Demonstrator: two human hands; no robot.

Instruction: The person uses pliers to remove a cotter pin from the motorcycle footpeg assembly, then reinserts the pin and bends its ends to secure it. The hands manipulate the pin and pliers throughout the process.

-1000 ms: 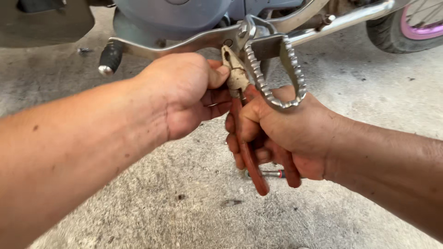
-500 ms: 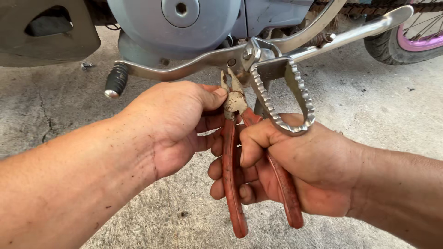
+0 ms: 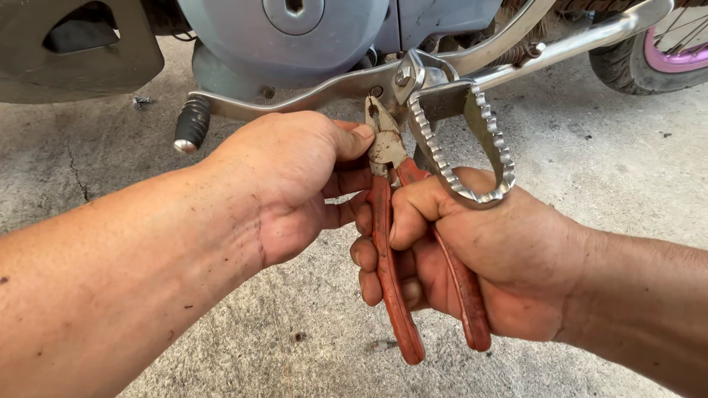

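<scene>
A: Pliers, red handles, were gripped in the right hand, nose up against the motorcycle bracket bolt.
B: Left hand?
A: Pinched at the pliers' head, thumb on the metal; what it grasped underneath was hidden.
B: Nearby?
A: Serrated footpeg just above the right knuckles; gear lever beyond the left hand.

No packages, labels, signs, screens

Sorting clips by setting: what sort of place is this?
Likely an outdoor or garage repair spot: bare concrete floor, a motorbike's engine cover and toothed footpeg, with pliers in the right hand.
</scene>
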